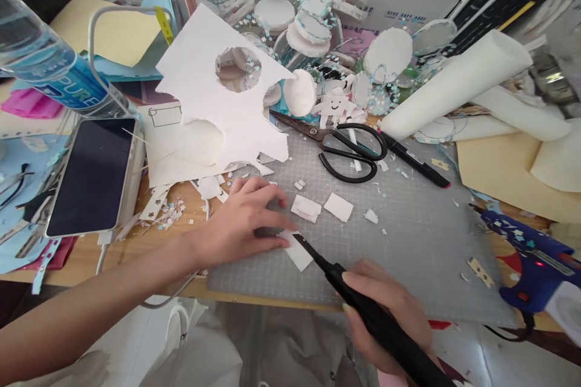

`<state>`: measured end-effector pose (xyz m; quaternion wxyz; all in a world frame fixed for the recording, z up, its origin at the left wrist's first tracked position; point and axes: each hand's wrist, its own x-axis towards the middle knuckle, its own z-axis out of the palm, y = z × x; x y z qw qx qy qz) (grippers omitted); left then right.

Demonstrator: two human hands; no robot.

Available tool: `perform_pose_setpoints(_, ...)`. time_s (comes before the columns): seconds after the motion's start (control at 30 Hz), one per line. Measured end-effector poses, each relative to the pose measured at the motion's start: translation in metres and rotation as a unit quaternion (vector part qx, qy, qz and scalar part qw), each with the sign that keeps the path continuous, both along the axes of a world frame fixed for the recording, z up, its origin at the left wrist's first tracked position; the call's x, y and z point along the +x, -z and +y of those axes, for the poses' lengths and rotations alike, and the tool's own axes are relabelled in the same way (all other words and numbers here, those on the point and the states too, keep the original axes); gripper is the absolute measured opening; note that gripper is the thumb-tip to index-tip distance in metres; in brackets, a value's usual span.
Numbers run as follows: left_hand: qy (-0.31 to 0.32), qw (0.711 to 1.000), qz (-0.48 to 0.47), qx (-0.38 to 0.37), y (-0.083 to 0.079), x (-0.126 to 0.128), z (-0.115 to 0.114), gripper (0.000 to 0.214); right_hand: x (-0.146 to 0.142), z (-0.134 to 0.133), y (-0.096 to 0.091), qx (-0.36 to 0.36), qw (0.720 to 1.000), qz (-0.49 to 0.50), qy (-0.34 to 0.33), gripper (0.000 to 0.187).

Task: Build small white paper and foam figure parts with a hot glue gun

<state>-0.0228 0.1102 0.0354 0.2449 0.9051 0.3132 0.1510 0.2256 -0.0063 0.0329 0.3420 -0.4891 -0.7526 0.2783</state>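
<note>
My left hand rests on the grey cutting mat, its fingertips pressing down a small white foam piece. My right hand is wrapped round a black craft knife, whose blade tip touches that piece just beside my left fingers. Two more small white foam squares lie on the mat a little further back. Black scissors lie open at the mat's far edge.
A torn white foam sheet with a round hole stands behind my left hand. A phone and water bottle are left. A blue glue gun lies right. Rolled white foam, markers and foam discs crowd the back.
</note>
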Motion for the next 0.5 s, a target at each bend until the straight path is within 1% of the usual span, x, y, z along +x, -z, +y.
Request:
perform_pose_setpoints(0.1,0.003,1.0,0.001,-0.013,0.001,-0.001,0.001,0.017,-0.009,0.011,-0.007,0.07,0.995,-0.06,-0.043,0.025)
perform_pose_setpoints(0.2,0.003,1.0,-0.002,-0.014,0.002,-0.002,0.0,0.017,-0.015,0.016,-0.01,0.08,0.99,-0.106,-0.046,0.016)
perform_pose_setpoints(0.5,0.004,1.0,-0.003,-0.006,0.004,-0.001,0.002,0.018,-0.018,0.017,-0.007,0.095,0.981,-0.164,-0.049,0.017)
